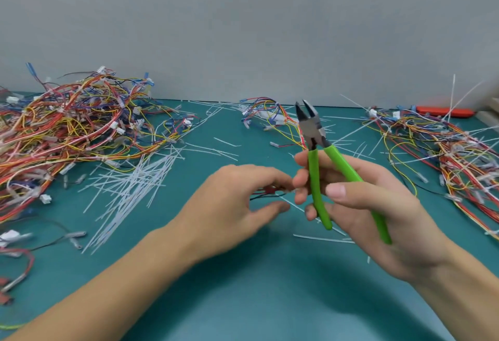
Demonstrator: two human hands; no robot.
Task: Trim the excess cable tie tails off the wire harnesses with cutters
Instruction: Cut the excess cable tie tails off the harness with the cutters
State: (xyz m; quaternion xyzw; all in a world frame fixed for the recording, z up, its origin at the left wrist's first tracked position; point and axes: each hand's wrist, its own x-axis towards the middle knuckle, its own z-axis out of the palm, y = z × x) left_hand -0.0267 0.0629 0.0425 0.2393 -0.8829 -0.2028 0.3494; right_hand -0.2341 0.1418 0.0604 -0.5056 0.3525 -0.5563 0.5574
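Two green-handled steel cutters [321, 151], tangled harnesses [75, 124].

Left of the right hand [359, 200] gripping the cutters [324, 157] lie cut tails [135, 187]; harness piles [459, 151] lie far left and right.

Green-handled cutters [321, 157], red, yellow and orange wire harnesses [70, 124], white tie tails [135, 187], teal table [243, 300].

The left hand [237, 200] covers most of a blurred wire [267, 192]; the left harness pile [67, 135] runs off-frame.
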